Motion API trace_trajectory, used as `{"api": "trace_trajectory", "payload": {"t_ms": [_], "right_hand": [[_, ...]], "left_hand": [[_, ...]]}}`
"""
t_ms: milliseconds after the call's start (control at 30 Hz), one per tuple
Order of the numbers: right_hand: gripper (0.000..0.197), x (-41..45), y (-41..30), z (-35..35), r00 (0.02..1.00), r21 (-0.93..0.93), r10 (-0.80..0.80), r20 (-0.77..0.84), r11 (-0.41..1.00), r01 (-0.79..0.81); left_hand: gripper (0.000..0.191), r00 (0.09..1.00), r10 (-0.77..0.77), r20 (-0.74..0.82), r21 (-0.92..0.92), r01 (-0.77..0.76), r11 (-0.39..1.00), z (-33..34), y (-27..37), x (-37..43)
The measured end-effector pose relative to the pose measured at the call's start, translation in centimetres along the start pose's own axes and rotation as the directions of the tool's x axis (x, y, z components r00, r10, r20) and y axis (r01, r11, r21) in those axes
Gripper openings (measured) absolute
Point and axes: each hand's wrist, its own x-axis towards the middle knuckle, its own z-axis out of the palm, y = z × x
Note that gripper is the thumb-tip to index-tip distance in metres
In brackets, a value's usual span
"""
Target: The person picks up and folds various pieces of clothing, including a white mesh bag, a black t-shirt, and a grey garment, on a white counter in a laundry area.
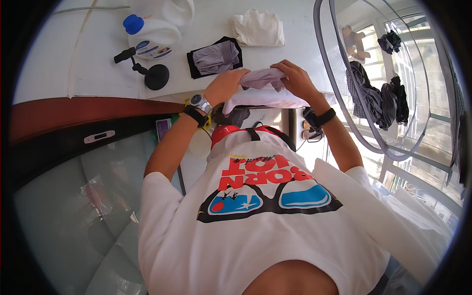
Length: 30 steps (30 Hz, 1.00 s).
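My left hand [225, 85], with a watch and a black band at the wrist, grips one end of a pale mauve cloth [262, 78]. The other end is in my right hand [298, 80], which has a black wristband. The cloth is bunched between them, near the front edge of the white countertop [166, 96]. Just below it, a pale pink fabric [267, 99] lies along that edge. Beyond my left hand lies a folded grey-purple garment [215, 58] on a folded black one [191, 66]. Behind these is a folded white garment [258, 28].
To the left stand a white jug with a blue cap [155, 38], a second white jug [164, 11] and a black stand with a round base [156, 77]. On the right, a mesh hanging dryer [344, 70] holds dark clothes [372, 97] and a plush toy [355, 42].
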Motion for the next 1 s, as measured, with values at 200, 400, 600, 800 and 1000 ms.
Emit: {"api": "trace_trajectory", "payload": {"t_ms": [200,400,600,800,1000], "right_hand": [[0.05,12.9,-8.4,-0.9,0.923,-0.186,-0.245,-0.297,0.963,0.196],[0.069,16.2,-9.4,10.1,0.942,-0.374,-0.302,-0.146,0.899,0.23],[0.084,11.7,-6.1,15.2,0.994,-0.306,-0.091,-0.054,0.949,0.07],[0.071,13.7,-6.9,16.0,0.983,-0.253,-0.091,-0.163,0.966,0.047],[0.063,15.2,-4.4,18.8,0.985,-0.269,-0.06,-0.159,0.963,0.015]], "left_hand": [[0.068,0.937,0.09,-0.338,0.192,-0.025,0.981,-16.0,-0.1,-3.0],[0.078,0.94,0.112,-0.322,0.477,0.059,0.877,-10.5,-13.7,-7.2],[0.099,0.954,-0.085,-0.288,0.267,0.166,0.949,-2.6,-15.9,-7.3],[0.069,0.874,0.021,-0.485,0.226,0.102,0.969,-2.4,-12.8,-2.7],[0.065,0.876,0.019,-0.483,0.376,0.188,0.907,-0.6,-14.3,1.0]]}}
